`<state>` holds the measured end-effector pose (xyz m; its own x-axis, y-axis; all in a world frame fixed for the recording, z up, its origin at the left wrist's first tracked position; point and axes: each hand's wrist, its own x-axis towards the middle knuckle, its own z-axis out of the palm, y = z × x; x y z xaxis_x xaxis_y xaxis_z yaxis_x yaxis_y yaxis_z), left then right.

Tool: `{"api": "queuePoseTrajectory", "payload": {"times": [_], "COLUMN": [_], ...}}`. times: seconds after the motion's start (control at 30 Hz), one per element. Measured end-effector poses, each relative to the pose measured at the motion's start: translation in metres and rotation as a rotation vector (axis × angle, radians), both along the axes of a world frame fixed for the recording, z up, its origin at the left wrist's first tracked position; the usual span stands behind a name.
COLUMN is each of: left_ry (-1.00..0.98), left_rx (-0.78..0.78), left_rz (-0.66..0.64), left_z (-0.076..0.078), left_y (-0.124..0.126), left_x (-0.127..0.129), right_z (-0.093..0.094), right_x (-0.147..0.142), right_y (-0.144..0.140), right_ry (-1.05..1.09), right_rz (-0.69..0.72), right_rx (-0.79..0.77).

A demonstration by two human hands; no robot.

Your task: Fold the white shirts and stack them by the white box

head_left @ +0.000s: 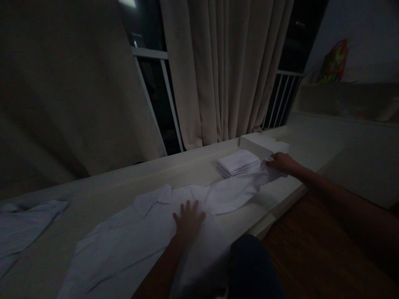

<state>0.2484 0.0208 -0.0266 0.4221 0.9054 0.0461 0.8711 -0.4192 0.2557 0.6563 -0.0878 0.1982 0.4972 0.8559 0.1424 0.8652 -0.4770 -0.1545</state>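
Observation:
A white collared shirt lies spread on the pale ledge, its collar toward the window side. My left hand rests flat on the shirt near the shoulder, fingers spread. Off to the right, my right hand is closed on the end of the shirt's sleeve, which is stretched out and lifted a little at the cuff. Just behind that sleeve sits a stack of folded white cloth.
A white box stands behind the folded stack. Another white garment lies at the far left. Beige curtains and white railings line the back. A colourful bag rests on a shelf at right; brown floor lies below the ledge.

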Motion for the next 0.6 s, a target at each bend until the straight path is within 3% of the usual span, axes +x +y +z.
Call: {"api": "queuePoseTrajectory", "payload": {"times": [0.13,0.2,0.3,0.37,0.43,0.5,0.6], "left_ry": [-0.171,-0.389,-0.718,-0.814,-0.91,-1.116,-1.428], "left_rx": [0.044,-0.042,-0.213,-0.273,-0.362,-0.554,-0.836], "left_rz": [-0.049,-0.025,0.076,0.113,0.104,0.099,0.114], "left_z": [0.009,0.018,0.04,0.063,0.089,0.116,0.147], "left_y": [-0.018,-0.024,-0.022,-0.016,-0.014,-0.015,-0.021], "left_x": [-0.006,-0.018,-0.038,-0.05,-0.061,-0.072,-0.096], "right_z": [0.024,0.039,0.057,0.061,0.058,0.046,0.013], "right_x": [-0.023,-0.045,-0.101,-0.15,-0.202,-0.255,-0.329], "right_y": [0.005,0.012,0.036,0.056,0.072,0.08,0.071], "right_ry": [0.299,0.554,0.935,1.228,1.518,1.73,1.824], "right_rz": [-0.02,0.018,0.14,0.258,0.342,0.451,0.586], "right_rx": [0.07,0.119,0.194,0.239,0.213,0.138,0.119]}}
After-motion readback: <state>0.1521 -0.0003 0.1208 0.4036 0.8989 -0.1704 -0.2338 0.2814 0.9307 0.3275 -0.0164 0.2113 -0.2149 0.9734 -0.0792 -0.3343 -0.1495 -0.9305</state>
